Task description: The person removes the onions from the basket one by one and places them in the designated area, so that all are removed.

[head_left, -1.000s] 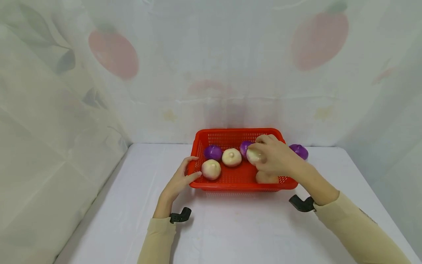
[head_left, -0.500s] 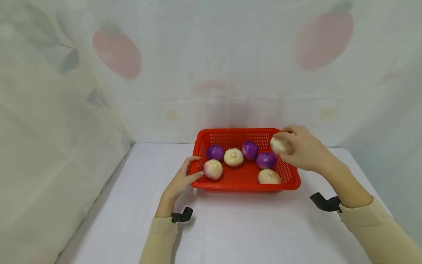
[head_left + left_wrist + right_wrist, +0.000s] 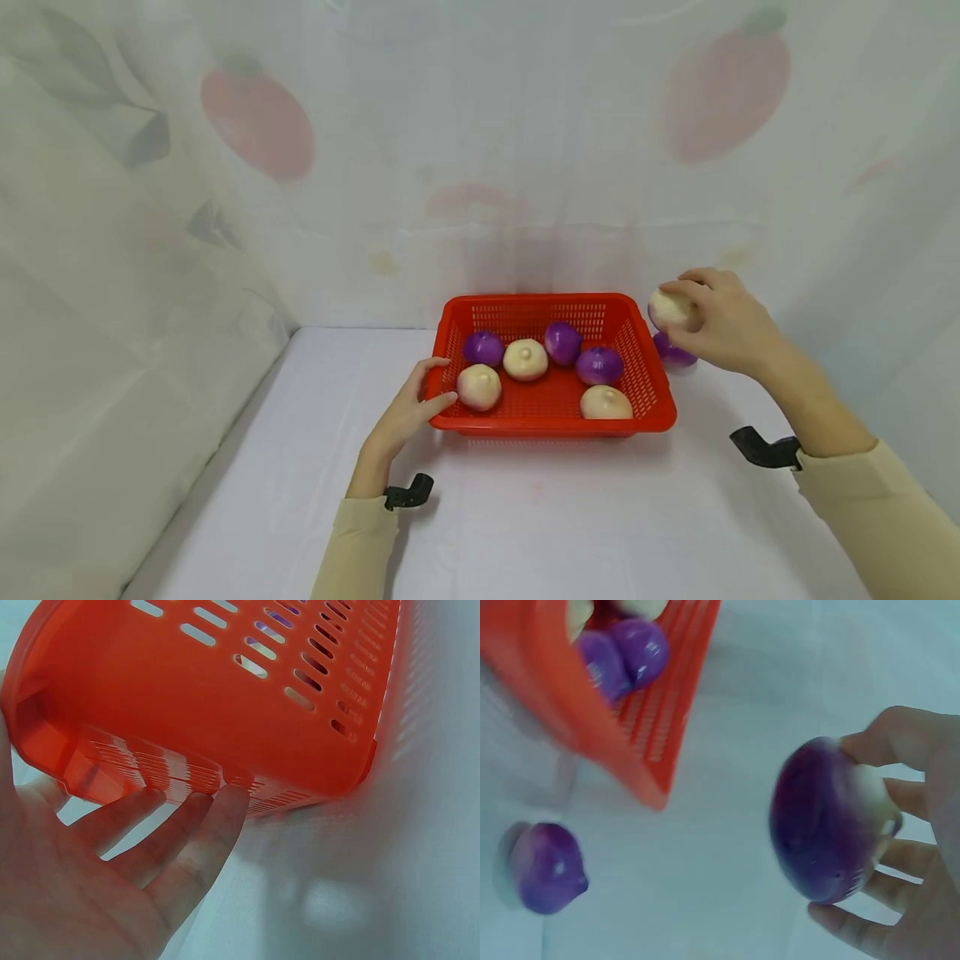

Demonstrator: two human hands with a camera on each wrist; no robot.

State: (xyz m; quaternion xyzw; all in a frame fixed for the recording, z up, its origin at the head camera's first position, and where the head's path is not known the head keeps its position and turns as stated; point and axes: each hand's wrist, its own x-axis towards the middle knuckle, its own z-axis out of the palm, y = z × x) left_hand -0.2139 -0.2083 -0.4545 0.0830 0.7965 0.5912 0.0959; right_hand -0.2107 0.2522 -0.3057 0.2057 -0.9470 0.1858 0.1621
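Observation:
My right hand (image 3: pixel 731 327) holds a purple-and-white turnip (image 3: pixel 671 310) between thumb and fingers, raised beyond the basket's right side. In the right wrist view this turnip (image 3: pixel 829 821) shows its purple side, with its pale end toward the palm. My left hand (image 3: pixel 401 417) grips the left rim of a red plastic basket (image 3: pixel 540 427). In the left wrist view its fingers (image 3: pixel 184 840) touch the basket's outer wall below the rim. Inside lie several turnips, among them a pale turnip (image 3: pixel 525 360) and a purple turnip (image 3: pixel 600 365).
Another purple turnip (image 3: pixel 675 352) lies on the white-covered table (image 3: pixel 540 517), just right of the basket, partly behind the held one. A white cloth with fruit prints (image 3: pixel 480 125) hangs behind the table, and cloth also hangs on both sides.
My right hand has lifted the turnip out over the basket and carried it right, past the rim. Turnips it had covered now show. The left hand keeps its place on the rim.

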